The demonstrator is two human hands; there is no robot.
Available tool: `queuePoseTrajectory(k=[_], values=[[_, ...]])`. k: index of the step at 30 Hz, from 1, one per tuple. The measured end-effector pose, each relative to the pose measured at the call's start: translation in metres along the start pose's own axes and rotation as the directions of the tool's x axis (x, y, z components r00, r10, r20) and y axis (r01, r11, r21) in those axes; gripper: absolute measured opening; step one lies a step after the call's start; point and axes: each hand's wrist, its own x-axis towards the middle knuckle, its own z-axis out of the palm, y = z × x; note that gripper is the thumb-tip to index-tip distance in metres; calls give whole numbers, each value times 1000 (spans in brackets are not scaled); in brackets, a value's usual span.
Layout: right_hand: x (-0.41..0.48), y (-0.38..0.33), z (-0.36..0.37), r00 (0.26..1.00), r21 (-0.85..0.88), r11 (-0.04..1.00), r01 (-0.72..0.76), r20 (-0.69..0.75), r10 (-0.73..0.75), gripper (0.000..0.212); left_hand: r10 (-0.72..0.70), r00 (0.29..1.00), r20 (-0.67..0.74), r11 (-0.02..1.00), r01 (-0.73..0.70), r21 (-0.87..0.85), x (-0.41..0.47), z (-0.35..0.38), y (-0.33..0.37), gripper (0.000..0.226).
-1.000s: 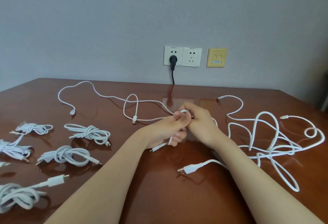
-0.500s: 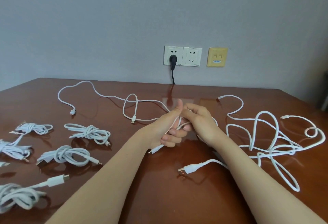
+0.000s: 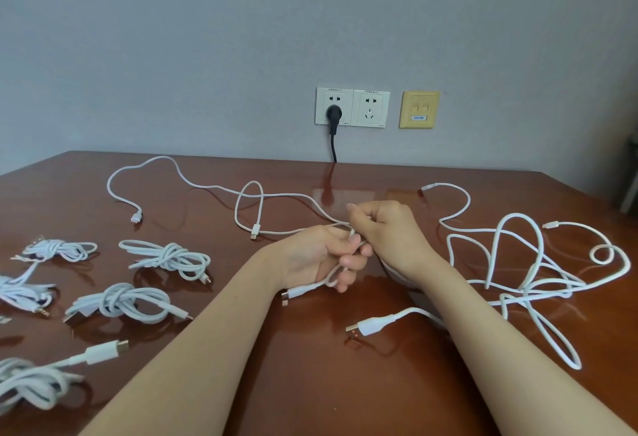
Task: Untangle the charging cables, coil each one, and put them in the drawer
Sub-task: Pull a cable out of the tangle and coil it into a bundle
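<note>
Two hands are at the middle of the table (image 3: pixel 310 384), both on the thin white cable (image 3: pixel 307 289). Since half a second ago the left hand's thumb has come down from pointing up, and the right hand (image 3: pixel 388 232) now sits a touch higher than its partner. The left hand (image 3: pixel 317 256) has its fingers curled round a loop of the cable, with the plug end poking out just below the wrist, exactly where it was. The right hand is bunched into a fist, pinching the same cable where the two hands touch.

The rest has not budged. The table is glossy reddish-brown wood. On the left lie the coiled bundles (image 3: pixel 169 259), well apart from the hands. On the right sprawls the loose tangle (image 3: pixel 535 273), its loops crossing one another. A thick USB plug (image 3: pixel 366 327) lies near the right forearm.

Behind is a grey wall (image 3: pixel 207 55) with a double wall socket (image 3: pixel 371 109), a black plug (image 3: pixel 334 112) in its left half, and a yellow plate (image 3: pixel 419 109) beside it.
</note>
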Motion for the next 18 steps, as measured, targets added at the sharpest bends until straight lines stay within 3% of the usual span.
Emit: queuePoseTrajectory(k=[8, 13, 18], values=[[-1, 2, -3, 1000, -86, 996, -20, 19, 22, 54, -107, 992, -65, 994, 108, 15, 1, 5, 6, 32], [0, 2, 1, 994, 28, 994, -109, -29, 110, 51, -13, 989, -149, 998, 22, 59, 5, 9, 2, 41], [-1, 2, 1, 985, 9, 985, -172, 9, 172, 43, 74, 944, -323, 997, -76, 9, 11, 6, 3, 41]])
